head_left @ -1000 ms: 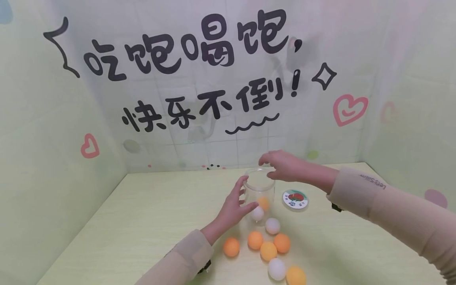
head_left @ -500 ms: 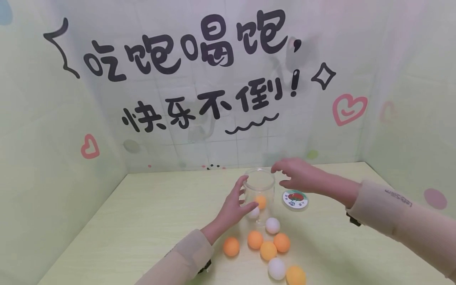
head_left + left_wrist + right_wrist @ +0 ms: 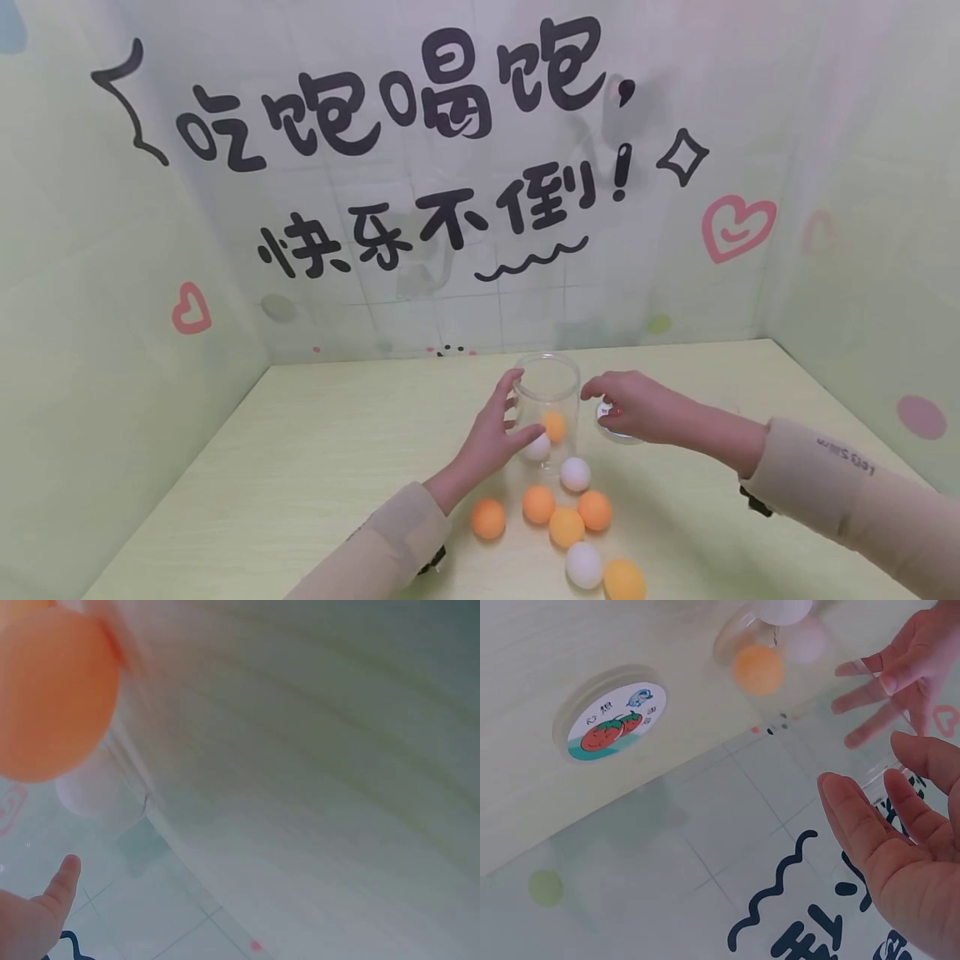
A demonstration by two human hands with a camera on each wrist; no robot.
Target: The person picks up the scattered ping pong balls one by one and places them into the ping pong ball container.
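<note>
A clear plastic jar [image 3: 567, 408] stands upright with its mouth uncovered. Inside it lie an orange ping-pong ball [image 3: 555, 427] and a white ping-pong ball [image 3: 536, 447]. My left hand [image 3: 487, 450] grips the jar's left side, its thumb across the front and its fingers around the wall. Just right of the rim, my right hand [image 3: 645, 408] hovers with loosely bent fingers and nothing between them. Partly behind it in the head view is a round lid [image 3: 615, 720] with a tomato picture, flat on the table.
Several loose ping-pong balls, such as an orange one [image 3: 488, 519], a yellow-orange one [image 3: 566, 527] and a white one [image 3: 583, 565], lie in front of the jar on the pale wooden table [image 3: 300, 483]. A printed curtain [image 3: 420, 325] hangs behind the table's back edge.
My right hand has moved from over the jar's mouth to its right, then lower, now partly covering the lid. The balls in the jar have shifted slightly. My left hand keeps its grip.
</note>
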